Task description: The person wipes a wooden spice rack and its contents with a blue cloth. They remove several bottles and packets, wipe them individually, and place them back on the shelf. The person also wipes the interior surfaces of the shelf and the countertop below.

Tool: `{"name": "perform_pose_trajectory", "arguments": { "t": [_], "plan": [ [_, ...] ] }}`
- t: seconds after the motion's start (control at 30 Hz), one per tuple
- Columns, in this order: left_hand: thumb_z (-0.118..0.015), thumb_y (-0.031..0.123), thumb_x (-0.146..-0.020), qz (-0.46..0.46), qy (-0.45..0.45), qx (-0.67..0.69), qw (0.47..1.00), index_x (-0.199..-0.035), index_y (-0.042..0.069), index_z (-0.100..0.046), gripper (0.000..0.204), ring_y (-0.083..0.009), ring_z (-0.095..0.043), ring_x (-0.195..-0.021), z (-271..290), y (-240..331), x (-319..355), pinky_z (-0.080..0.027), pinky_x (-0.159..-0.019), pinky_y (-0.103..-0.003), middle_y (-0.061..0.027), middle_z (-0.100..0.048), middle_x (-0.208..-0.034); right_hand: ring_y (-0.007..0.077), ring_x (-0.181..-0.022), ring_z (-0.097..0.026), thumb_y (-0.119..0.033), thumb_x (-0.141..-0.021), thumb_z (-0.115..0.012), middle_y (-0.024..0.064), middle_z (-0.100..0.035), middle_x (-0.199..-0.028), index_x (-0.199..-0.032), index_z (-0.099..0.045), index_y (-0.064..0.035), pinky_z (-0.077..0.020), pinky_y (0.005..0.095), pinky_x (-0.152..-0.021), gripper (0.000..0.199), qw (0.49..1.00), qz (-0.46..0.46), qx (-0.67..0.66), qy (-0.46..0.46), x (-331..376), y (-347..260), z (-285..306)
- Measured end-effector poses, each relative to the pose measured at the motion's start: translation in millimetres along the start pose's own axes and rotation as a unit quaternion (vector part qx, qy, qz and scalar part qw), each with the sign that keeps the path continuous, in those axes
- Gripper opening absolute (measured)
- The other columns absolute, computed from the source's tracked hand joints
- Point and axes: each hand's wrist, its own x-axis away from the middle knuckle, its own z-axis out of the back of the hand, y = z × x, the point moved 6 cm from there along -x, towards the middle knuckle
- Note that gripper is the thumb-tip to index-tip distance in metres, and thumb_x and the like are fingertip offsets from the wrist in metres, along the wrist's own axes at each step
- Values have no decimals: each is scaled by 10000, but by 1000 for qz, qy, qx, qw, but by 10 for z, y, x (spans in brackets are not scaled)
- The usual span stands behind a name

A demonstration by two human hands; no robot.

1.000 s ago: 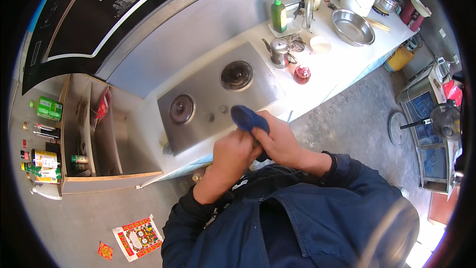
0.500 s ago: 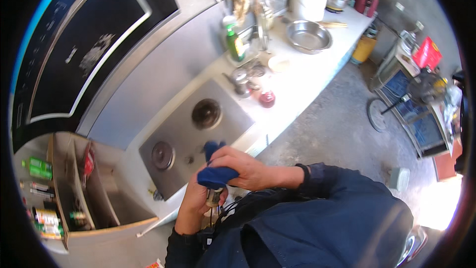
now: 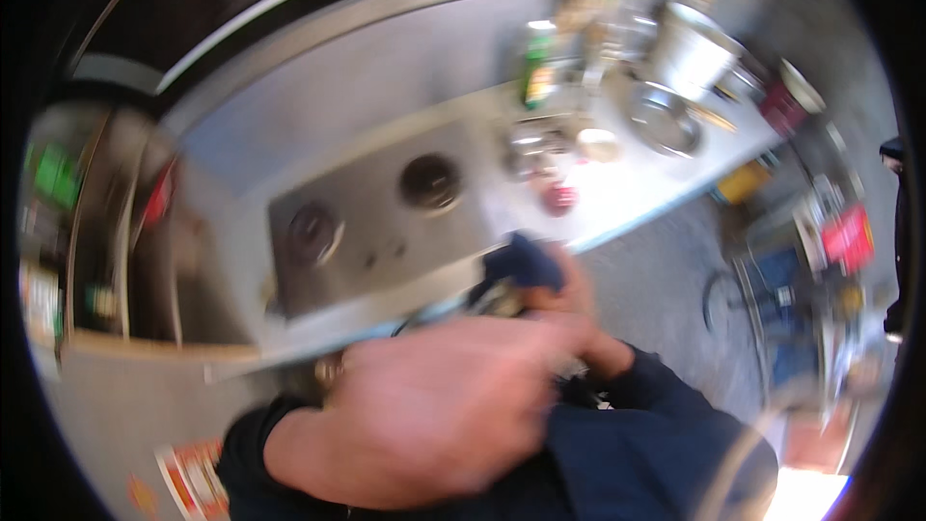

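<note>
A dark blue cloth [image 3: 526, 262] is gripped in my right hand [image 3: 576, 304], just in front of the counter's edge. Beside the cloth, partly covered by it, shows a small jar-like thing [image 3: 502, 299], too blurred to make out well. My left hand [image 3: 434, 405] looms large and smeared, close to the camera and nearer my body than the cloth. Its fingers cannot be read, nor whether anything is in them. Beyond both hands lies a steel cooktop [image 3: 371, 217] with two round burners.
On the counter [image 3: 617, 198], right of the cooktop, stand a red-based jar [image 3: 559, 197], a pale bowl [image 3: 598, 145], a green bottle [image 3: 538, 68], a steel basin [image 3: 666, 121] and a white bucket [image 3: 693, 53]. A wooden shelf unit [image 3: 145, 342] is at left, a dark range hood [image 3: 289, 0] above.
The view has swung, and the kitchen blurs. My left hand, which held a small jar under the cloth, has risen toward the camera. The cloth stays with my right hand, now farther right.
</note>
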Motion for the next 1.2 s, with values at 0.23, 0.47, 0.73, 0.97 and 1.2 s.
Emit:
{"name": "perform_pose_trajectory", "arguments": {
  "t": [0.23, 0.47, 0.73, 0.97, 1.2],
  "plan": [
    [-717, 193, -727, 135, -66, 126, 981, -1020, 79, -733, 315, -219, -707, -685, 147, 411, 59, -529, -536, -328, -74, -744, -936, 109, -977, -661, -36, -942, -630, 69, -743, -1115, -1241, -665, -11, -535, 281, -893, 302, 988, -22, -138, 66, -75, 4, 35],
    [-724, 161, -856, -47, 264, 95, 959, -1082, -39, -726, 302, -293, -758, -756, 198, 373, 369, -606, -628, -343, -158, -763, -964, 102, -930, -561, -86, -888, -703, -21, -617, -1010, -1228, -656, -45, -506, 288, -838, 345, 997, -62, -7, 48, -87, -59, -72],
    [-748, 196, -889, -21, 84, -161, 983, -1257, 36, -651, 413, -262, -695, -775, 129, -305, 345, -546, -587, -371, -82, -637, -868, 88, -1024, -610, 21, -962, -618, 19, -677, -1155, -1287, -621, -23, -512, 261, -903, 328, 992, 34, -120, 31, -232, -256, -289],
    [-782, 269, -947, 266, -87, 88, 956, -1203, 49, -598, 384, -442, -668, -983, -809, -1332, 704, -544, -783, -525, -212, -657, -1069, 313, -1004, -670, -30, -864, -774, 146, -642, -1150, -1254, -611, -35, -536, 403, -908, 423, 981, 193, -27, -4, -179, -554, -361],
    [-792, 118, -866, 138, -52, -212, 966, -1351, 17, -576, 540, -407, -685, -970, -1004, -1215, 701, -559, -805, -480, -209, -656, -1086, 279, -854, -684, -243, -933, -775, 125, -700, -944, -1174, -654, -31, -543, 403, -825, 344, 999, 13, -25, -18, -314, -465, -318]
  ]
}}
